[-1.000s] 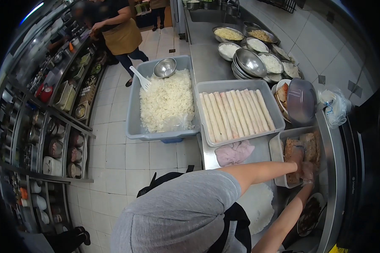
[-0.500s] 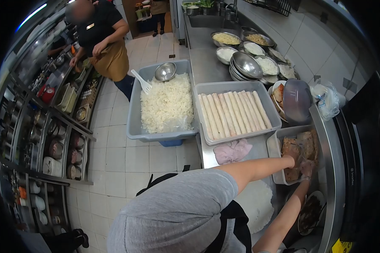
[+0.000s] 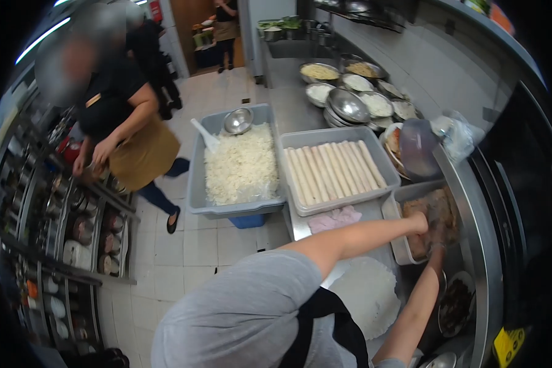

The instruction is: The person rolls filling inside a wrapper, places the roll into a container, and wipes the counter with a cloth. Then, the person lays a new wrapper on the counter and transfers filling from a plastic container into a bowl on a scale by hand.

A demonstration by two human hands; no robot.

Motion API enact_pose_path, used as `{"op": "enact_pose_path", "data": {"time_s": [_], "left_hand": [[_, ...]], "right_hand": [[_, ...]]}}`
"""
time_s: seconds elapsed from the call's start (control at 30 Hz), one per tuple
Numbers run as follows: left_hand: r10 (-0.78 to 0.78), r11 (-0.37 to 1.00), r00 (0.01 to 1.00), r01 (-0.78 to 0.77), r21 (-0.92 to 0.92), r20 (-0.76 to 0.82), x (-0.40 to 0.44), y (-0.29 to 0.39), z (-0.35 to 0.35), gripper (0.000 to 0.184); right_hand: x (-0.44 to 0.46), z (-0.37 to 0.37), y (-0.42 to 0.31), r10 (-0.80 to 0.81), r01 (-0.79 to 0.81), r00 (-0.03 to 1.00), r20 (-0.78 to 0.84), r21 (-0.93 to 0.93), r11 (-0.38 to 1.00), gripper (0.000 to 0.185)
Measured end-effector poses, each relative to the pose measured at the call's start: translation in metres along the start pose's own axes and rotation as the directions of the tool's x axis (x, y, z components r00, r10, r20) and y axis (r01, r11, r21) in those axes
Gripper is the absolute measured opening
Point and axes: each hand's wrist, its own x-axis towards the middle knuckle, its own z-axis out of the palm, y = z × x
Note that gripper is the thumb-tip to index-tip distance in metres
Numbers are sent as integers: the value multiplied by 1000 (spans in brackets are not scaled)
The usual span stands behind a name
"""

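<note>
Both of my hands are down inside a clear plastic container (image 3: pixel 394 224) at the right of the counter. Brown, seasoned food (image 3: pixel 446 208), perhaps meat, lies in it. My left hand (image 3: pixel 421 224) touches the food near the container's middle, and my right hand (image 3: pixel 436 237) is close beside it, lower right. The fingers of both are blurred and partly hidden in the food. A thin white round sheet (image 3: pixel 365 294) lies flat on the counter below my left forearm. Beyond the container, pale rolls (image 3: pixel 334 172) lie side by side in a larger plastic tub (image 3: pixel 292 195).
A grey tub (image 3: pixel 196 184) of white rice stands left of the counter, with a metal bowl (image 3: pixel 238 121) and white paddle. Several filled bowls (image 3: pixel 377 104) stand at the back. A pan (image 3: pixel 457 303) is lower right. A co-worker (image 3: pixel 129 122) stands at the left shelves; other people are farther back.
The co-worker at the left has come closer along the shelves. My head view has shifted slightly. My hands remain in the container, with small movements at the food.
</note>
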Motion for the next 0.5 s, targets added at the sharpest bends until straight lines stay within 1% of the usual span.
{"op": "enact_pose_path", "data": {"time_s": [0.03,0.07,0.1,0.13,0.17,0.2,0.23,0.27,0.3,0.33,0.37,0.4,0.43,0.47,0.5], "left_hand": [[-182,861,980,196,-470,75,-39,14,-34,27],[-357,483,922,316,-817,146,-82,28,-70,26],[-365,408,922,280,-869,126,-91,28,-76,21],[-328,430,938,251,-867,109,-103,28,-88,17],[-267,410,950,266,-872,164,-115,29,-103,12],[-191,361,976,168,-917,104,-127,23,-103,11],[-94,324,992,107,-940,81,-137,19,-103,12],[-76,378,995,84,-922,59,-149,19,-104,12],[-56,428,998,47,-902,25,-158,21,-105,13],[19,527,1000,-11,-850,-2,-164,18,-97,12],[93,612,995,-83,-786,-33,-166,15,-90,12],[133,601,991,-102,-793,-27,-169,18,-92,12],[148,635,988,-124,-763,-37,-175,22,-93,11],[160,666,986,-144,-731,-49,-179,22,-97,11],[184,654,982,-155,-740,-43,-179,18,-104,11]], "right_hand": [[-3,-9,-6,35,-35,999,6,115,993,24],[-9,-14,-11,60,-63,998,18,222,973,21],[-14,-16,-15,91,-106,994,58,344,933,19],[-19,-17,-21,126,-171,984,126,478,862,16],[-26,-21,-31,153,-276,957,246,615,739,14],[-35,-31,-52,253,-378,924,288,798,470,11],[-46,-42,-73,326,-399,883,336,905,148,13],[-53,-52,-91,358,-396,869,341,914,91,12],[-56,-63,-104,383,-367,879,284,916,163,11],[-58,-74,-116,402,-329,891,211,910,253,10],[-55,-91,-123,404,-273,909,105,882,384,11],[-50,-108,-129,384,-205,923,-21,818,538,11],[-47,-126,-133,339,-130,927,-160,710,692,13],[-44,-147,-138,260,-55,921,-290,564,824,15],[-42,-166,-144,170,1,902,-398,394,919,17]]}}
